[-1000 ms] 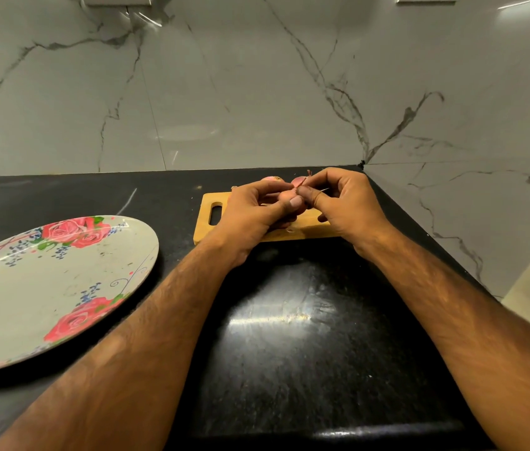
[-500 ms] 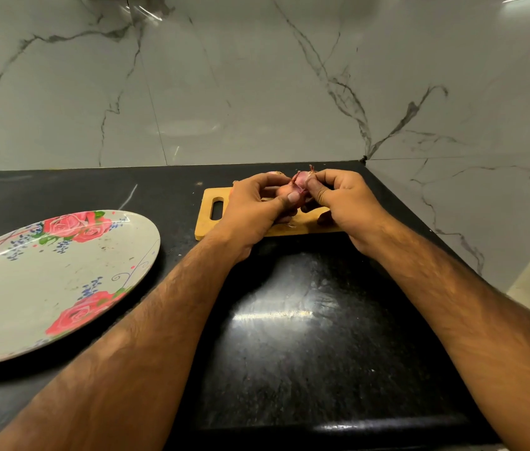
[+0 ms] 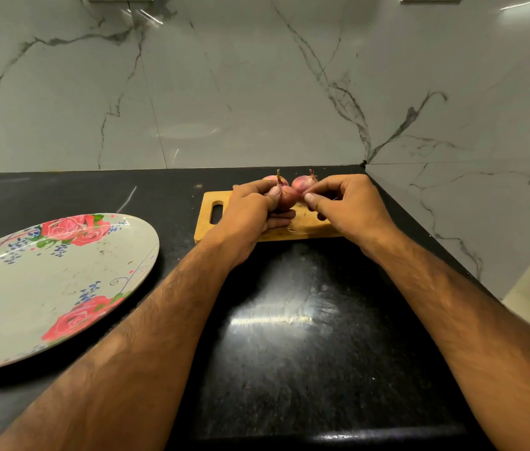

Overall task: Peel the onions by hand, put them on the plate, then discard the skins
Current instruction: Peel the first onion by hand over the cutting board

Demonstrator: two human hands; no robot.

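Now we note: left grip [image 3: 246, 217] holds one onion [image 3: 288, 198] over the cutting board [image 3: 205, 228]; right grip [image 3: 352, 207] pinches at its side; two more onions [image 3: 304, 183] sit behind; plate [image 3: 45, 289] lies well left on the desk [image 3: 289, 359].

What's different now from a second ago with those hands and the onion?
The right hand has drawn slightly rightward, its fingertips pinching at the side of the onion, so more of it shows. The left hand still grips that onion over the cutting board. The plate and two other onions stayed put.
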